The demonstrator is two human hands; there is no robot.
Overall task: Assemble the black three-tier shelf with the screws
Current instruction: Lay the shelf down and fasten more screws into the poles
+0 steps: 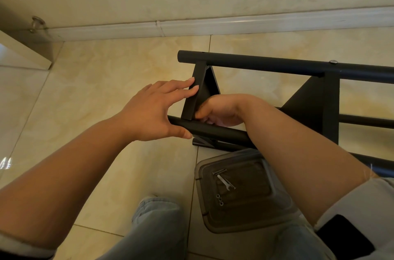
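Note:
The black shelf lies on its side on the tiled floor, its round poles running left to right. My left hand grips the near pole with the thumb under it, and its fingers rest on the end shelf panel. My right hand is curled behind that panel where it meets the near pole; what its fingers hold is hidden. A silver screw head shows on the far pole.
A grey plastic lid on the floor near my knees holds a small spanner, a bolt and a few washers. A wall with a white skirting board runs behind the shelf. A pale cabinet corner stands at the left.

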